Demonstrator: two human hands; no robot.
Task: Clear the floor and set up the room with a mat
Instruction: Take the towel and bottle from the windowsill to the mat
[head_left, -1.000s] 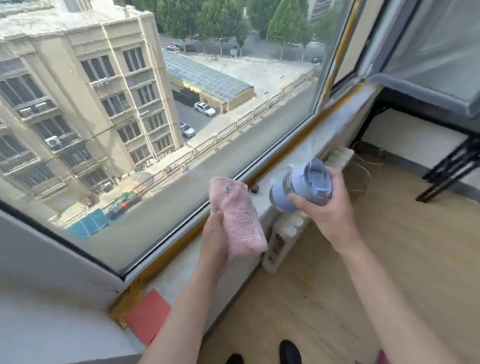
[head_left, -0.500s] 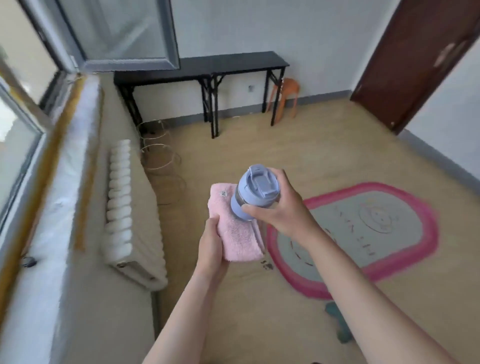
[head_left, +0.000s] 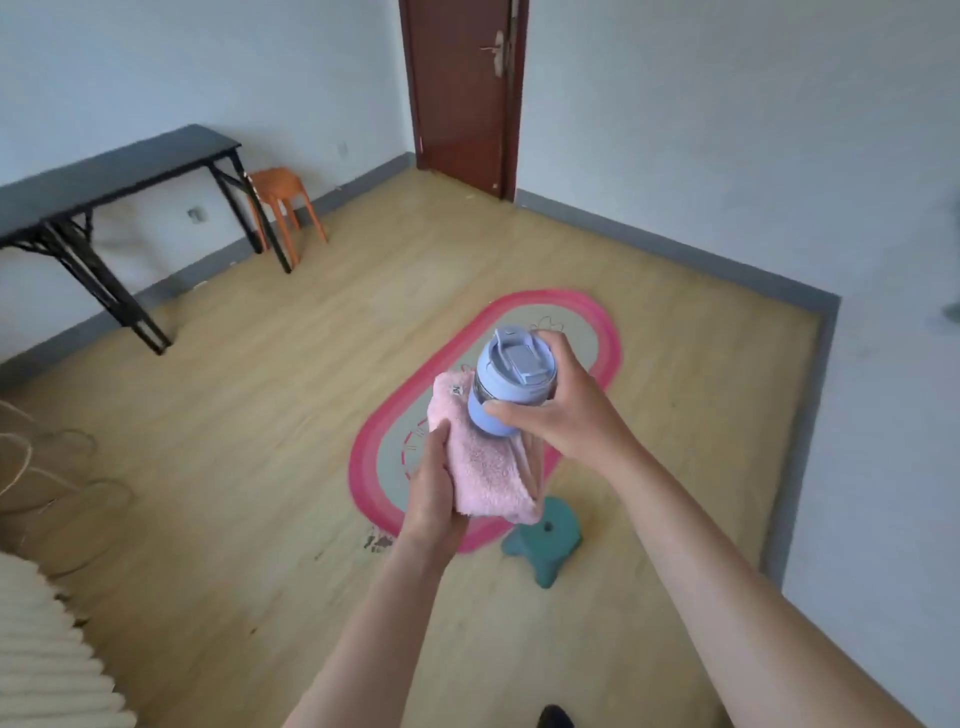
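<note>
Left hand (head_left: 434, 488) grips the pink towel (head_left: 483, 467), right hand (head_left: 561, 410) clasps the blue lidded cup (head_left: 511, 382) near its lid, above the oval mat (head_left: 571, 325) on the floor (head_left: 249, 415); a slack hold could drop it; the teal stool (head_left: 545, 540) invites tripping.

Both your arms reach out in front of you. Your left hand (head_left: 434, 491) grips a towel (head_left: 485, 470), thumb on top. Your right hand (head_left: 563, 413) is just beside it, a bit higher, fingers curled round a cup (head_left: 511, 387).
</note>
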